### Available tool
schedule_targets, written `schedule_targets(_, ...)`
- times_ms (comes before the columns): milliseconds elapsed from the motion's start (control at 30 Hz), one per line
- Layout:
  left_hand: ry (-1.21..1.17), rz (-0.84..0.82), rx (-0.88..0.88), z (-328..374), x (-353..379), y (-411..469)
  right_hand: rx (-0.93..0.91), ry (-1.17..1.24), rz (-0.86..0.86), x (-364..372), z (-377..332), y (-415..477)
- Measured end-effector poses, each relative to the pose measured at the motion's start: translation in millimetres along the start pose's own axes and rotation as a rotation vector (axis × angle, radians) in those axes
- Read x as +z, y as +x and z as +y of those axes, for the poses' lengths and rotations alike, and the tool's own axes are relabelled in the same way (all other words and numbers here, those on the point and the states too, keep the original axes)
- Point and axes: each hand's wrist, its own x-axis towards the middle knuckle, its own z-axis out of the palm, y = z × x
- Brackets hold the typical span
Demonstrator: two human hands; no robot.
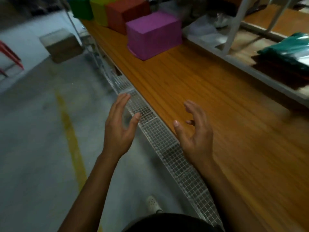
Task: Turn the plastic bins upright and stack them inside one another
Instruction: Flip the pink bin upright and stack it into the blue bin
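Several plastic bins stand upside down in a row on the far end of a long wooden table (209,91). Nearest is the purple bin (153,35), then a red bin (127,13), a yellow bin (98,10) and a green bin (80,7) at the top edge. My left hand (119,126) hovers over the table's wire-mesh edge, fingers spread, holding nothing. My right hand (194,133) is over the near part of the table, fingers curled apart, holding nothing. Both hands are well short of the purple bin.
A wire-mesh tray (167,144) runs along the table's left edge. A cardboard box (61,45) sits on the concrete floor at left, beside a red frame (10,56). White shelf posts (234,25), white bags and a stack of green packets (289,51) line the right side.
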Motion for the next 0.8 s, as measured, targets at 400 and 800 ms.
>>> schedule_targets(400, 0.121, 0.091, -0.039, -102.1, -58.4, 98.4, -0.052, 0.109, -0.086, 136.5, -10.5, 104.4)
schedule_targets(800, 0.073, 0.022, 0.067, -204.3, -55.3, 294.2, -0.057, 0.142, 0.085, 248.8, 21.5, 269.2)
